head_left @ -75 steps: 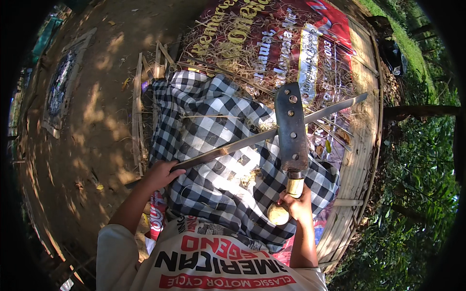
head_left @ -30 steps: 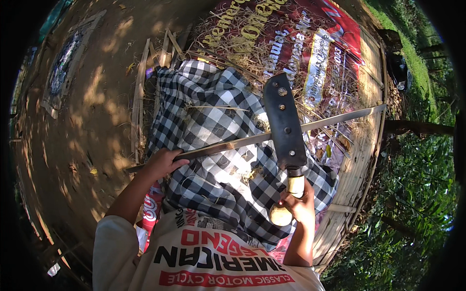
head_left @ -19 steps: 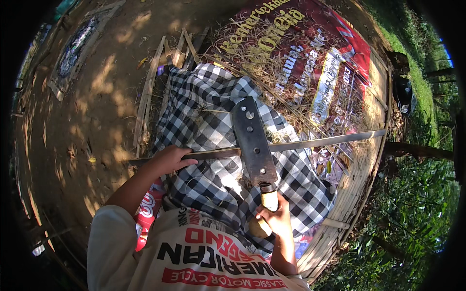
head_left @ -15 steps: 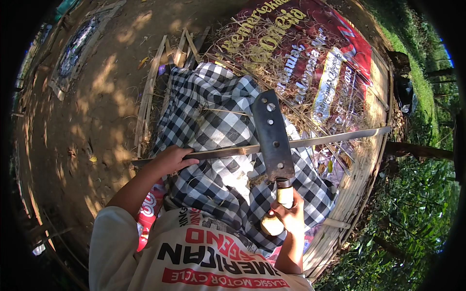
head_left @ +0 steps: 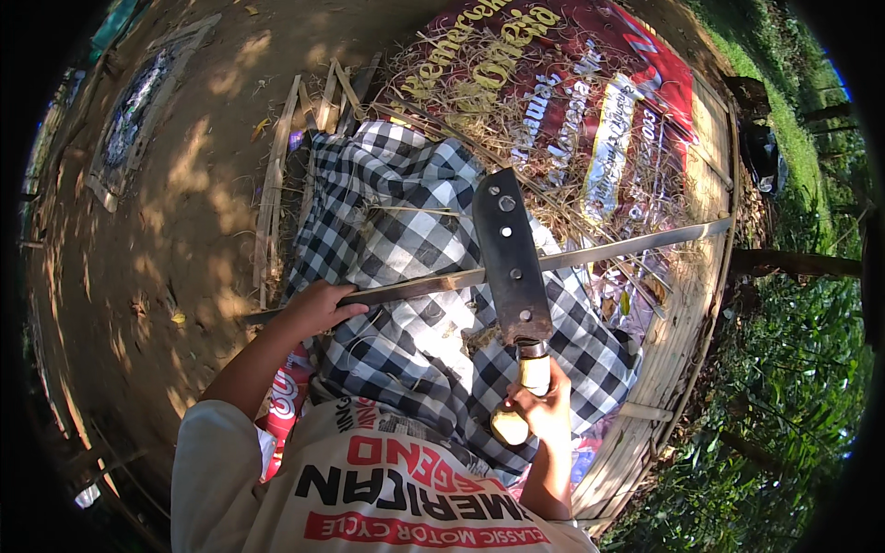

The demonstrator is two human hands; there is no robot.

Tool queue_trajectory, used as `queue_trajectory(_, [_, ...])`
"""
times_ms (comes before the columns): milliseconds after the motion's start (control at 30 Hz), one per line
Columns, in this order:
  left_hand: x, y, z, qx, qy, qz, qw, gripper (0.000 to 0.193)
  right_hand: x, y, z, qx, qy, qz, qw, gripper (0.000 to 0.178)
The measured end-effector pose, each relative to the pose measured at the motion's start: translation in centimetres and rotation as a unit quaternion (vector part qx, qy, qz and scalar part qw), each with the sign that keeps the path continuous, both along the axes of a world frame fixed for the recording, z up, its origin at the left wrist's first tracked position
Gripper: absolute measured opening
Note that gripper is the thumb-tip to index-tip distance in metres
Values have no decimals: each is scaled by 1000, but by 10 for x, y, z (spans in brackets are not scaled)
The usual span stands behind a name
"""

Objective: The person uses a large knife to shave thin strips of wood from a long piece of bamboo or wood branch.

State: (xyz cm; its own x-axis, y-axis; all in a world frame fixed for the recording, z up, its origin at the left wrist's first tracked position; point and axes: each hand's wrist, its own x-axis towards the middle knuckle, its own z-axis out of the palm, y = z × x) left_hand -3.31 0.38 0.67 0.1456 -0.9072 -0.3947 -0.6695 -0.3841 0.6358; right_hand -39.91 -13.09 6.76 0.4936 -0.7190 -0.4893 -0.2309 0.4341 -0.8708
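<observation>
My right hand [head_left: 544, 403] is wrapped round the pale handle of a broad dark machete [head_left: 512, 253] with several round studs or holes along its blade. The blade points away from me and lies across a long, thin bamboo strip [head_left: 627, 247]. My left hand [head_left: 321, 308] grips that strip near its left end, thumb along the top. The strip runs left to right over my lap, which is covered by a black-and-white checked cloth [head_left: 383, 240]. Where blade and strip cross, the blade hides part of the strip.
A dark red printed banner [head_left: 553, 101] strewn with thin shavings lies ahead on a bamboo platform [head_left: 678, 387]. Split bamboo pieces [head_left: 277, 184] stand left of the cloth, beside bare earth ground [head_left: 203, 184]. Green plants [head_left: 784, 378] grow past the platform's right edge.
The view has shifted slightly, so the banner sits a little further left. Both hands keep their holds; the machete and strip stay crossed in nearly the same place.
</observation>
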Motion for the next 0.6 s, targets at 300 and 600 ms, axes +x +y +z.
queue_trajectory(300, [2,-2,-2,-25,-11,-12,1000,44,8,45,-28,-12,19,67,998,33])
queue_trajectory(600, [-6,1,4,-29,-16,19,999,37,7,29,-9,35,-35,-4,999,32])
